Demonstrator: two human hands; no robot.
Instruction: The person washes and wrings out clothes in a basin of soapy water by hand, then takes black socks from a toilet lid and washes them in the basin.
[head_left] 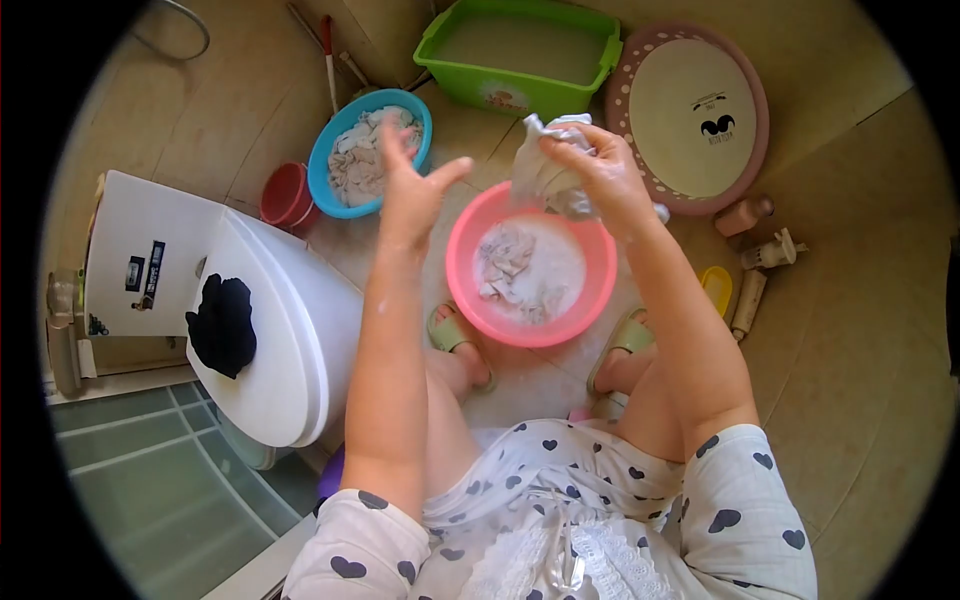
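My right hand (597, 172) grips a wet white cloth (537, 165), whose lower part hangs over the far rim of a pink basin (462, 290). Soapy water and crumpled pale cloths (508, 255) lie in that basin, between my feet. My left hand (412, 195) is raised with its fingers apart and nothing in it. It is near a blue basin (322, 185), which is heaped with light-coloured cloths (357, 165); the hand covers part of that basin's right side.
A green tub (505, 85) of cloudy water stands at the back, beside a large pink-rimmed basin (620, 95) leaning upright. A red bucket (287, 197) is at left. Black cloth (222, 325) lies on the closed toilet lid (280, 350). Bottles (745, 215) and a yellow dish (715, 288) line the right.
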